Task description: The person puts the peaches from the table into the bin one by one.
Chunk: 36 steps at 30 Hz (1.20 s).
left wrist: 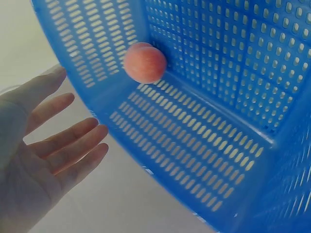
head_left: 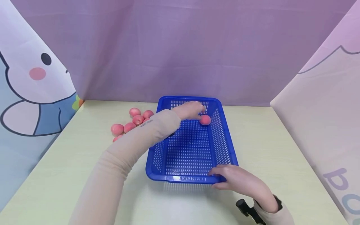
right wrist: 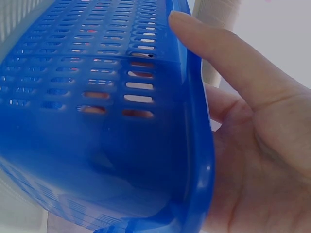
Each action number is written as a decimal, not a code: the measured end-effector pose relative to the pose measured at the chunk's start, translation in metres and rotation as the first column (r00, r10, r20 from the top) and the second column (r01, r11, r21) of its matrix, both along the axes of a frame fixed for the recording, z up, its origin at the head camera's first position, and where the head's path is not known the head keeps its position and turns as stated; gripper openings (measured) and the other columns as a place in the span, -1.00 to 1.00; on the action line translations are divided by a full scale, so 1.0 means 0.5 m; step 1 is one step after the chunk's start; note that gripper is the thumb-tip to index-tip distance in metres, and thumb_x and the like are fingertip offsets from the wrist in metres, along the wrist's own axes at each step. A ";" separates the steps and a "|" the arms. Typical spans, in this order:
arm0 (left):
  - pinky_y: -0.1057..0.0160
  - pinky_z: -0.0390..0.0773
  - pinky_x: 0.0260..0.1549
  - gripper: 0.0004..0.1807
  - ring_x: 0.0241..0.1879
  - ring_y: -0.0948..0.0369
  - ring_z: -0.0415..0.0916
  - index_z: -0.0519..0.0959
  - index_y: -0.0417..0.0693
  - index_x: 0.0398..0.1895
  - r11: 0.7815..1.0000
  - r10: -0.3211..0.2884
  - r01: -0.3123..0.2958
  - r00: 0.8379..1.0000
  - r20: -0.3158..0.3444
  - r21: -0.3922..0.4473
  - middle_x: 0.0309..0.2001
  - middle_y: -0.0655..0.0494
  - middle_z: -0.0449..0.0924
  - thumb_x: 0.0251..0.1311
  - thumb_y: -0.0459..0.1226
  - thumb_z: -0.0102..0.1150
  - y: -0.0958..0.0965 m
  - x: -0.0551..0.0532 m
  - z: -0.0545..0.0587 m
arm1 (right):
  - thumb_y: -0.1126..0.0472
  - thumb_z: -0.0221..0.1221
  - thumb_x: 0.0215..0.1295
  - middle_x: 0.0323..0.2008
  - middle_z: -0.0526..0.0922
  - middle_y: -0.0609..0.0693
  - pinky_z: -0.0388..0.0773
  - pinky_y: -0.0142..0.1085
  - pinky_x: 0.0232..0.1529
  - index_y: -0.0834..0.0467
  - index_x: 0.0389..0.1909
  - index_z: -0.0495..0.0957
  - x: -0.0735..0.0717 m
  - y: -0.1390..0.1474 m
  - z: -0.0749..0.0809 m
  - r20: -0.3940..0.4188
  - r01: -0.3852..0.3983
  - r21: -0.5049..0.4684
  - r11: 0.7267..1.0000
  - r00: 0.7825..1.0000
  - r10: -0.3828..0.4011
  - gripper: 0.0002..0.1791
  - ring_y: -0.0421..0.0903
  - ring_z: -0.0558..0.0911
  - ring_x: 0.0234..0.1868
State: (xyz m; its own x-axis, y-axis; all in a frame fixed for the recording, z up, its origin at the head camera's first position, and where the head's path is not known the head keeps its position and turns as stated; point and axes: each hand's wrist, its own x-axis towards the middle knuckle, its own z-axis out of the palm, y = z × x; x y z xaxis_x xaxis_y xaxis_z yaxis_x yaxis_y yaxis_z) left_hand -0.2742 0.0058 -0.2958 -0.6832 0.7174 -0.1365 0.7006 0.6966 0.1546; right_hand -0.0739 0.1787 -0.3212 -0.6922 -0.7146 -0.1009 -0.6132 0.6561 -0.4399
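Note:
A blue plastic basket [head_left: 194,179] with slotted walls sits on the table. One pink peach [head_left: 205,120] lies inside it at the far right corner; the left wrist view shows this peach [left wrist: 146,67] against the basket wall. My left hand [head_left: 189,110] reaches across the basket near that peach, its fingers loosely extended and apart from the fruit. At the near right corner my right hand [head_left: 239,180] grips the basket's rim, thumb on one side of the wall and fingers on the other, as the right wrist view shows.
Several pink peaches [head_left: 129,127] lie in a group on the pale table [head_left: 261,140] left of the basket, partly hidden by my left sleeve [head_left: 123,156]. A purple cloth [head_left: 180,56] hangs behind; printed panels [head_left: 31,81] stand at both sides.

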 end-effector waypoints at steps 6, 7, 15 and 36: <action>0.30 0.35 0.01 -0.59 -0.02 0.21 0.36 0.44 -0.04 0.08 0.998 -0.036 0.036 0.999 -0.007 -0.050 -0.03 0.09 0.48 0.17 -0.12 0.02 -0.013 0.042 0.034 | 0.04 0.19 0.06 -0.30 0.59 -0.13 0.50 -0.34 -0.27 0.11 -0.21 0.55 0.001 -0.001 0.000 -0.005 -0.001 0.001 1.000 1.000 0.001 -0.70 -0.27 0.52 -0.30; 0.31 0.36 -0.01 -0.61 -0.04 0.22 0.37 0.45 -0.03 0.06 0.997 -0.044 0.043 0.999 -0.016 -0.057 -0.05 0.10 0.49 0.17 -0.12 0.02 -0.017 0.048 0.039 | 0.04 0.19 0.06 -0.30 0.59 -0.13 0.50 -0.34 -0.27 0.11 -0.21 0.55 0.001 -0.001 0.000 -0.005 -0.001 0.002 1.000 1.000 0.001 -0.70 -0.27 0.52 -0.30; 0.26 0.35 0.04 -0.54 0.05 0.19 0.37 0.42 -0.01 0.10 0.990 -0.075 0.064 0.994 -0.084 -0.129 0.03 0.08 0.46 0.11 -0.09 0.08 -0.050 0.095 0.075 | 0.05 0.19 0.06 -0.29 0.59 -0.12 0.50 -0.34 -0.27 0.11 -0.21 0.55 -0.001 -0.002 0.000 -0.001 0.002 0.005 1.000 1.000 -0.002 -0.70 -0.26 0.53 -0.29; 0.04 0.32 0.05 -0.58 0.07 0.03 0.37 0.45 -0.04 0.05 0.983 -0.148 0.104 0.936 -0.319 -0.151 0.03 -0.06 0.46 0.14 -0.09 0.06 -0.124 0.193 0.138 | 0.04 0.19 0.06 -0.30 0.59 -0.12 0.51 -0.36 -0.29 0.12 -0.20 0.55 -0.001 -0.001 -0.001 0.007 0.004 0.007 1.000 1.000 -0.004 -0.69 -0.28 0.52 -0.32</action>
State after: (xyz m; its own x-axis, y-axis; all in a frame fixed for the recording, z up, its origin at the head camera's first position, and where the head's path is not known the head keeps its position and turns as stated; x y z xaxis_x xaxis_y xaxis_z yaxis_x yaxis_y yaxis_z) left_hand -0.1776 -0.0559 -0.2267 -0.6108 0.7916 -0.0183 0.7803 0.5978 -0.1840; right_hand -0.0742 0.1780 -0.3218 -0.6941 -0.7113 -0.1112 -0.6076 0.6616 -0.4394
